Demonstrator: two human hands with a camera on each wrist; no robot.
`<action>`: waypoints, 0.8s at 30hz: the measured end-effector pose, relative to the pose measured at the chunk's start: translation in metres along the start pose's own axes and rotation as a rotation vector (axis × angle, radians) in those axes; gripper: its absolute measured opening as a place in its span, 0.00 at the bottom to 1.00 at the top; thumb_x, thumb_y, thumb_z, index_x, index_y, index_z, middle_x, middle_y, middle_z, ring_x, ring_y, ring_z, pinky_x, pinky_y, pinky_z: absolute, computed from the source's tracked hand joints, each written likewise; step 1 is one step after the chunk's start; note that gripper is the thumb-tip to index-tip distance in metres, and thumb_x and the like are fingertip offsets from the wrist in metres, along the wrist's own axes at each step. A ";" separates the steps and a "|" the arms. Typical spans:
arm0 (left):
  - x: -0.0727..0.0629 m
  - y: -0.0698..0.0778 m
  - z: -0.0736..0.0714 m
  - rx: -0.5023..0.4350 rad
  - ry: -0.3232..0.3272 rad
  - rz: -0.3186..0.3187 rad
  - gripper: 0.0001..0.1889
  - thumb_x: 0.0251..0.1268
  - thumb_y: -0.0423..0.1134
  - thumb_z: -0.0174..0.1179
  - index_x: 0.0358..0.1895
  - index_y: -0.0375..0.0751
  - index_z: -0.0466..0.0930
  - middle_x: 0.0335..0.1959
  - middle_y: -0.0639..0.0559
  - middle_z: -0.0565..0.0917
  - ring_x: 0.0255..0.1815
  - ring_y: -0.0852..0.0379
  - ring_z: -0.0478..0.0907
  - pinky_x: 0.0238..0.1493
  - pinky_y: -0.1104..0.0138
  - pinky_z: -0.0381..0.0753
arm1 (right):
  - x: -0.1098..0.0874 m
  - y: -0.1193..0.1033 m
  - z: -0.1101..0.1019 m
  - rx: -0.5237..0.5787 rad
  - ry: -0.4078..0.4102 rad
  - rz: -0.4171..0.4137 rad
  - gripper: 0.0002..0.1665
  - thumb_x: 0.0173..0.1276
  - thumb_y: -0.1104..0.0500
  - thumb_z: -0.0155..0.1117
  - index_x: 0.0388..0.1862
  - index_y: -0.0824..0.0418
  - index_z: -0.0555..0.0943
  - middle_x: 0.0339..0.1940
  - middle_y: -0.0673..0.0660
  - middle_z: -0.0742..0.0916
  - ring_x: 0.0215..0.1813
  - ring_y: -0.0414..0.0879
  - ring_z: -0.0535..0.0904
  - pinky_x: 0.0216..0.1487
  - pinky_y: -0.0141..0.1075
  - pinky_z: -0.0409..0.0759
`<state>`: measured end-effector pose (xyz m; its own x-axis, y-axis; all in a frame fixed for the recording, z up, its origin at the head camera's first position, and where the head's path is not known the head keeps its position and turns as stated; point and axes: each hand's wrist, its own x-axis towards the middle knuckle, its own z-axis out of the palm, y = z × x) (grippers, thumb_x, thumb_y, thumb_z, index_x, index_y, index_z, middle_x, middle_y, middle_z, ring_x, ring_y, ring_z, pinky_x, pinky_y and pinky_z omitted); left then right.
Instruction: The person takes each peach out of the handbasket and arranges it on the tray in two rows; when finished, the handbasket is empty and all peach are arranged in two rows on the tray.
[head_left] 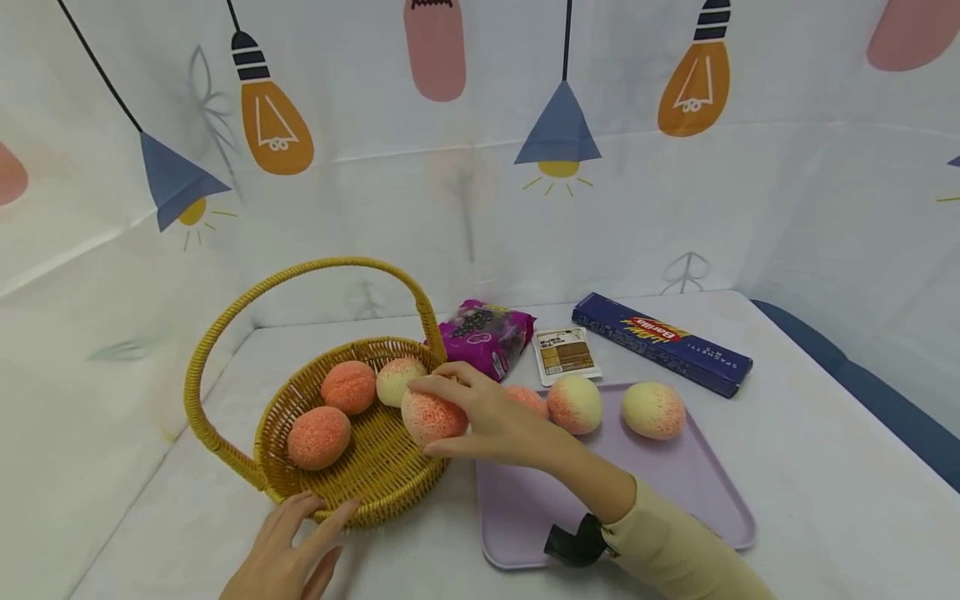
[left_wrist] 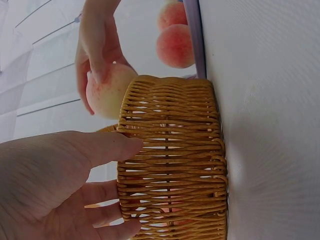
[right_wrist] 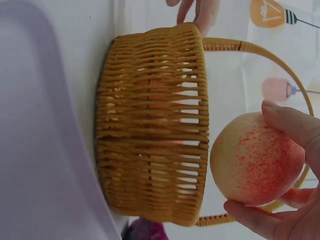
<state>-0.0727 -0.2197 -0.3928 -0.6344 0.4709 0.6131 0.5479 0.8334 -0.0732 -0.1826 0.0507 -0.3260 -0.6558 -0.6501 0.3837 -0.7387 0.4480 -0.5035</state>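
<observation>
A peach (head_left: 433, 419), pale with red speckles, is held between the thumb and fingers of my right hand (head_left: 487, 417). In the right wrist view that peach (right_wrist: 257, 159) is above the rim of the wicker basket (right_wrist: 150, 130). Three more peaches lie inside the basket (head_left: 390, 504), among them a red one (head_left: 318, 437) and a paler one (head_left: 400, 381). My left hand (head_left: 288, 546) is at the basket's near rim; the left wrist view has its thumb (left_wrist: 125, 146) against the outer wall and some fingers reaching behind the rim.
A lilac tray (head_left: 615, 508) to the right bears peaches, including a pale one (head_left: 653, 410) at its far side. Behind stand a purple packet (head_left: 487, 333), a small white-and-brown sachet (head_left: 565, 354) and a blue spaghetti box (head_left: 660, 343). The basket's tall handle (head_left: 197, 367) arches upward.
</observation>
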 end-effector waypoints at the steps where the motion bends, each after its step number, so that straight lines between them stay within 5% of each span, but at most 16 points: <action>1: 0.000 0.000 0.000 0.002 -0.002 0.001 0.30 0.70 0.58 0.25 0.51 0.53 0.79 0.37 0.51 0.72 0.41 0.52 0.71 0.43 0.64 0.63 | -0.003 0.001 -0.003 -0.008 0.001 0.009 0.38 0.53 0.45 0.70 0.63 0.43 0.69 0.57 0.50 0.71 0.56 0.41 0.68 0.52 0.35 0.73; 18: 0.000 -0.002 0.002 0.004 0.008 0.028 0.30 0.70 0.58 0.25 0.50 0.52 0.78 0.36 0.50 0.72 0.39 0.51 0.73 0.41 0.62 0.65 | -0.051 0.020 -0.039 -0.116 0.096 0.031 0.36 0.53 0.47 0.71 0.62 0.43 0.70 0.56 0.48 0.71 0.53 0.43 0.71 0.48 0.37 0.76; 24: 0.000 -0.002 0.003 0.012 -0.006 0.025 0.30 0.69 0.58 0.24 0.50 0.52 0.78 0.35 0.51 0.72 0.38 0.52 0.73 0.39 0.60 0.69 | -0.074 0.022 -0.049 -0.148 0.117 0.108 0.38 0.50 0.47 0.73 0.61 0.42 0.71 0.57 0.50 0.72 0.52 0.46 0.72 0.43 0.37 0.77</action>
<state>-0.0754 -0.2208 -0.3950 -0.6239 0.4932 0.6062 0.5569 0.8248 -0.0978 -0.1581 0.1392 -0.3274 -0.7397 -0.5218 0.4250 -0.6722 0.6021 -0.4308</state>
